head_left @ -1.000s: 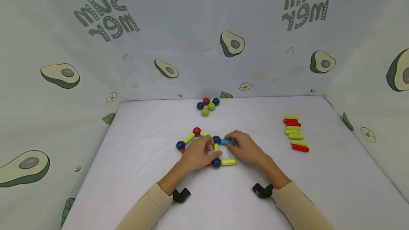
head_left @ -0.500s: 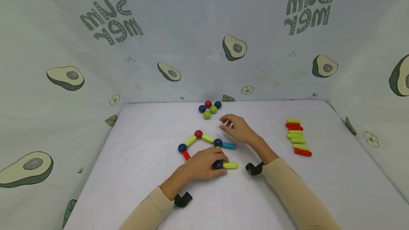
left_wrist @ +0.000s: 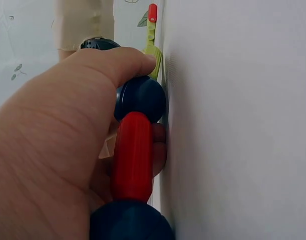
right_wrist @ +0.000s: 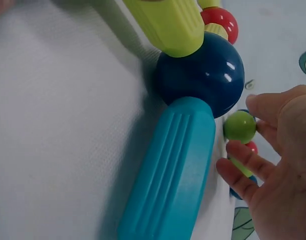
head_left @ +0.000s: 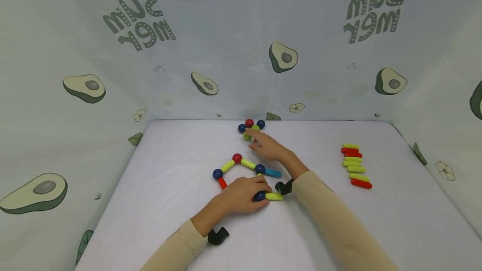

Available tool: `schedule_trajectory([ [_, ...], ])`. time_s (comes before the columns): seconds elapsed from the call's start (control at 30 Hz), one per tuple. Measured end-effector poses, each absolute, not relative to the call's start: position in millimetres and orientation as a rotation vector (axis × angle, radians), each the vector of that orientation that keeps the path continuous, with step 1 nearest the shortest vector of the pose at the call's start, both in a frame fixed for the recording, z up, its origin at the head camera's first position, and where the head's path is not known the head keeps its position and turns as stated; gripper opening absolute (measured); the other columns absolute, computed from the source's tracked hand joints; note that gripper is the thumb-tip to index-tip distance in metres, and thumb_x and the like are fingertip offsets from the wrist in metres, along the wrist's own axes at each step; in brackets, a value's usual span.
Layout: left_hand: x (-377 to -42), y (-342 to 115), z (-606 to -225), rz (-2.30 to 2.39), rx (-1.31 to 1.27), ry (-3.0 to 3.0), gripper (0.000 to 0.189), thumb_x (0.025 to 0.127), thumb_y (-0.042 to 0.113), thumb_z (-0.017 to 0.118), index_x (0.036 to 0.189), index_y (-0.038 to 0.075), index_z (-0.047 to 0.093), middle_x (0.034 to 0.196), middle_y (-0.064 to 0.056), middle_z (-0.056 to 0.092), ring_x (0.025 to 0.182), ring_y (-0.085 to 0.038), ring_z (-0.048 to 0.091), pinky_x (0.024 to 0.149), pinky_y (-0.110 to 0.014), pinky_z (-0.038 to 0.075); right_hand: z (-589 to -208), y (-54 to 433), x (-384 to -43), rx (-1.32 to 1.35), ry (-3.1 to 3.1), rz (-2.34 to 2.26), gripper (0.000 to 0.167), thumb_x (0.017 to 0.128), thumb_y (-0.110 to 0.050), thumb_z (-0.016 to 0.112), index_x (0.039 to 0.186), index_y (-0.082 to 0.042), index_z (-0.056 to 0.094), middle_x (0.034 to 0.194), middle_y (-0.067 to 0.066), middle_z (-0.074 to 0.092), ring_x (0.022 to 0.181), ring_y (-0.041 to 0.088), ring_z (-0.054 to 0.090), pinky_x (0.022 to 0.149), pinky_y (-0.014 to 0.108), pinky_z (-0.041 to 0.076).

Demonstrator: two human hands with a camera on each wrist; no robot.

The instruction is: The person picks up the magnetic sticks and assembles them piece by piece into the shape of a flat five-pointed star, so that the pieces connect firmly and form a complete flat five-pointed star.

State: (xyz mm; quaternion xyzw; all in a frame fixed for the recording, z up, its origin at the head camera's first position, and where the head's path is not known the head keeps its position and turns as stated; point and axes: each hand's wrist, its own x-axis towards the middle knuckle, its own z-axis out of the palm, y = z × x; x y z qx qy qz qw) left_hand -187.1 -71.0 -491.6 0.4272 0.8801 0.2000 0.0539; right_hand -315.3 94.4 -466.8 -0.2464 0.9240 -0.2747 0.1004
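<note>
On the white table lies a ring of rods and balls, partly hidden by my left hand (head_left: 241, 195). That hand grips a dark blue ball (left_wrist: 145, 100), thumb over its top and fingers curled behind the adjoining red rod (left_wrist: 132, 155). A yellow-green rod (head_left: 274, 196) sticks out right of this ball. From another dark blue ball (head_left: 260, 169) a light blue rod (head_left: 273, 173) points right. My right hand (head_left: 267, 144) reaches over the ring to the loose balls at the back, its fingers spread around a green ball (right_wrist: 240, 126). A red ball (head_left: 237, 158) tops the ring.
A column of red and yellow-green rods (head_left: 354, 166) lies at the right. Beside the green balls are a loose red ball (head_left: 249, 123) and dark blue balls (head_left: 261, 124). A printed avocado curtain (head_left: 241, 45) stands behind the table. Black devices (head_left: 218, 236) sit at both wrists.
My right hand has let go of the light blue rod and moved back and left to the loose balls. My left hand has come down over the ring's near dark blue ball.
</note>
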Motion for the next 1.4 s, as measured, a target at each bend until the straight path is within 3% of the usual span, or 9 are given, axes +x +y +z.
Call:
schedule_trajectory([
  [0.13, -187.0, -69.6, -492.2, 0.569, 1.326, 2.685, 0.031, 0.101, 0.04, 0.063, 0.127, 0.027, 0.071, 0.122, 0.009, 0.064, 0.099, -0.004, 0.062, 0.084, -0.016, 0.049, -466.3, 93.5, -314.9, -0.693, 2.798, -0.778, 0.053, 0.103, -0.02, 0.063, 0.153, -0.012, 0.047, 0.156, 0.015, 0.041, 0.129, 0.033, 0.056, 0.113, 0.05, 0.045],
  [0.27, -186.4, -68.9, -492.3, 0.54, 1.329, 2.703, 0.031, 0.101, 0.04, 0.063, 0.127, 0.027, 0.071, 0.122, 0.009, 0.064, 0.097, -0.004, 0.062, 0.082, -0.016, 0.048, -465.9, 94.1, -315.2, -0.587, 2.871, -0.791, 0.038, 0.1, -0.019, 0.068, 0.135, -0.009, 0.059, 0.143, 0.016, 0.045, 0.124, 0.032, 0.055, 0.112, 0.048, 0.046],
  [0.47, -185.5, -67.0, -492.2, 0.522, 1.296, 2.735, 0.033, 0.1, 0.048, 0.063, 0.126, 0.028, 0.071, 0.12, 0.009, 0.065, 0.093, -0.005, 0.063, 0.076, -0.015, 0.048, -468.0, 100.5, -316.6, -0.495, 2.894, -0.804, 0.019, 0.099, -0.019, 0.069, 0.11, -0.008, 0.059, 0.125, 0.013, 0.055, 0.111, 0.028, 0.055, 0.101, 0.043, 0.051],
  [0.57, -186.1, -65.4, -493.6, 0.513, 1.252, 2.789, 0.032, 0.099, 0.049, 0.065, 0.123, 0.029, 0.073, 0.117, 0.01, 0.066, 0.093, -0.005, 0.065, 0.071, -0.015, 0.048, -470.2, 107.9, -314.2, -0.49, 2.882, -0.84, 0.022, 0.099, -0.019, 0.069, 0.114, -0.007, 0.059, 0.118, 0.013, 0.056, 0.106, 0.028, 0.056, 0.095, 0.042, 0.051],
  [0.77, -186.2, -64.0, -493.2, 0.5, 1.169, 2.874, 0.03, 0.098, 0.045, 0.068, 0.122, 0.027, 0.075, 0.112, 0.01, 0.067, 0.09, -0.004, 0.065, 0.068, -0.017, 0.05, -472.9, 137.0, -290.2, -0.534, 2.875, -0.97, 0.035, 0.098, -0.014, 0.069, 0.13, -0.002, 0.063, 0.125, 0.018, 0.059, 0.108, 0.031, 0.062, 0.094, 0.044, 0.055],
  [1.13, -185.6, -65.6, -495.9, 0.54, 1.124, 2.862, 0.028, 0.098, 0.044, 0.068, 0.118, 0.024, 0.074, 0.109, 0.009, 0.065, 0.084, -0.004, 0.06, 0.07, -0.018, 0.05, -481.4, 186.3, -242.9, -0.537, 2.876, -1.073, 0.031, 0.093, -0.007, 0.074, 0.121, -0.003, 0.061, 0.118, 0.014, 0.068, 0.109, 0.03, 0.067, 0.093, 0.045, 0.058],
  [1.4, -187.4, -65.4, -495.2, 0.551, 1.145, 2.845, 0.03, 0.097, 0.047, 0.069, 0.118, 0.026, 0.074, 0.111, 0.009, 0.066, 0.087, -0.004, 0.06, 0.072, -0.018, 0.05, -483.3, 191.3, -224.5, -0.554, 2.855, -1.064, 0.031, 0.092, -0.009, 0.076, 0.12, -0.006, 0.063, 0.113, 0.007, 0.069, 0.098, 0.02, 0.063, 0.081, 0.03, 0.053],
])
